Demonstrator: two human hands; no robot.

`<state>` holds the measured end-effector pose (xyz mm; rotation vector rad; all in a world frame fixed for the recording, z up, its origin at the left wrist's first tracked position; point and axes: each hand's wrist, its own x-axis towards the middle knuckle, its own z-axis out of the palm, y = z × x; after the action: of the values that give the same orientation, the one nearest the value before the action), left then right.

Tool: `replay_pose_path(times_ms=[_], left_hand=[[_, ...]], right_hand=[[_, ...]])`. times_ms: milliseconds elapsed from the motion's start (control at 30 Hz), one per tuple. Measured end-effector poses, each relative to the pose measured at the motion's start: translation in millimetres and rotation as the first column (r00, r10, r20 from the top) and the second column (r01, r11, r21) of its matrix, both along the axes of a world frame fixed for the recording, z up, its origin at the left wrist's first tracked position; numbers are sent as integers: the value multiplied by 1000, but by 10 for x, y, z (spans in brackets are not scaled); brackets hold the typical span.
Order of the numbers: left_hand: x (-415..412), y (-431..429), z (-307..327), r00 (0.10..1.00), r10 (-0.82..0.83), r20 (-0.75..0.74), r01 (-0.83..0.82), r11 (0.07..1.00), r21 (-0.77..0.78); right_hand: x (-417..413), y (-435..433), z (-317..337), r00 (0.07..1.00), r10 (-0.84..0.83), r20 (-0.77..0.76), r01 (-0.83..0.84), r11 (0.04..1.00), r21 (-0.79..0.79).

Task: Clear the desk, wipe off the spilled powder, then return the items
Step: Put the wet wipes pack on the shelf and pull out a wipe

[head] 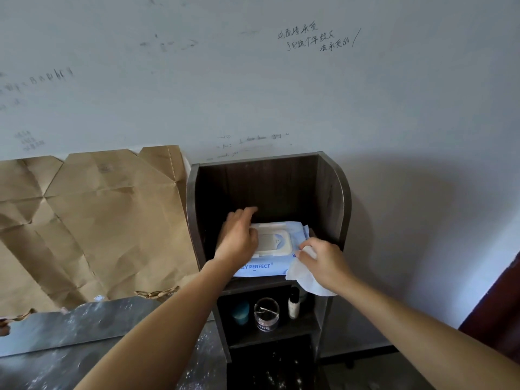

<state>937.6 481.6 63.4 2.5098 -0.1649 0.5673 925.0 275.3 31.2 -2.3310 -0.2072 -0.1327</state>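
A blue pack of wet wipes [263,267] with a white flip lid [274,241] lies on the top shelf of a dark wooden rack [333,192]. My left hand [237,237] rests on the pack's left side, fingers lying over the lid's edge. My right hand [323,261] pinches a white wet wipe [299,275] at the pack's right end; the wipe hangs over the shelf's front edge. At the lower left, the grey desk surface [70,358] shows white powder specks.
On the rack's lower shelf stand a teal jar [240,312], a clear glass jar [266,313] and a small white bottle with a black cap [293,304]. Creased brown paper [92,220] covers the wall behind the desk. A dark red door edge [498,311] is at the right.
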Motion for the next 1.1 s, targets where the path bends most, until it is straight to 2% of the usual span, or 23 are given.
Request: replay_pose_path(times_ms=[100,167,433,500,633,767,900,967,1000,1100], left_hand=[[-157,28,-217,996,-89,5,88,986,140],[-270,48,-362,993,-111,24,104,974,199],[-375,64,-524,992,-79,95,38,929,368],[-456,63,-548,991,-94,93,65,957,283],[-878,47,-624,991,-98,93,106,991,-83],[-1329,82,-763,992,-110,-64,86,952,-293],[-1598,308,-1002,977,12,-212,-109,884,-454],[-1773,519,-1086,946,100,-309,-265,787,-557],[-1872,645,-1112,926,129,-356,-332,726,-602],[-2198,1066,-1170,866,198,-459,-482,577,-660]], right_hand=[[-11,-9,-22,996,-35,-83,57,958,281],[-35,1,-15,993,-56,-103,94,907,411],[-139,10,-32,951,-76,-300,256,740,623],[-203,13,-59,937,-34,-348,279,675,683],[-297,40,-171,923,12,-385,300,607,736],[-463,249,-323,933,-10,-360,283,639,716],[-718,680,-607,915,146,-377,183,681,709],[-788,899,-720,835,251,-489,184,711,678],[-807,998,-765,755,337,-562,190,708,680],[-876,1290,-864,422,602,-678,190,672,716]])
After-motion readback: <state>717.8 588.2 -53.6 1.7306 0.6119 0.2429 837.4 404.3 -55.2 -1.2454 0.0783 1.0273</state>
